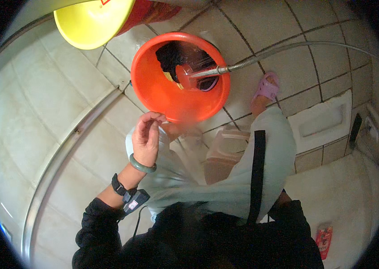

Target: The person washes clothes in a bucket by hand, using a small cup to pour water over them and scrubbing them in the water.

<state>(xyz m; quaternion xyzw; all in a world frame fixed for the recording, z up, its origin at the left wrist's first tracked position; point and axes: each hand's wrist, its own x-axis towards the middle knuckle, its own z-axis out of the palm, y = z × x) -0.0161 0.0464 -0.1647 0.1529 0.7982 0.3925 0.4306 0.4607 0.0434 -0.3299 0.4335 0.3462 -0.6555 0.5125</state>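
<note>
An orange-red plastic basin (147, 87) stands on the tiles in front of me. Inside it lies dark, wet-looking cloth (170, 57). A shower head (184, 77) on a metal hose (283, 47) reaches in from the right, over the cloth. My left hand (146, 141) is at the basin's near-left rim, its fingers curled and closed. Whether they grip the rim or only rest beside it is unclear. A green bangle and a black strapped device sit on that wrist and forearm. My right arm goes down beside my right thigh, and its hand is hidden.
A yellow basin (91, 27) stands at the far left beside a red bag (147, 15). Metal rail (75, 130) runs along the left. Between my legs is a pinkish plastic stool (227, 145). To the right are a pink slipper (268, 87), a white rectangular fixture (317, 123) and a red packet (324, 242).
</note>
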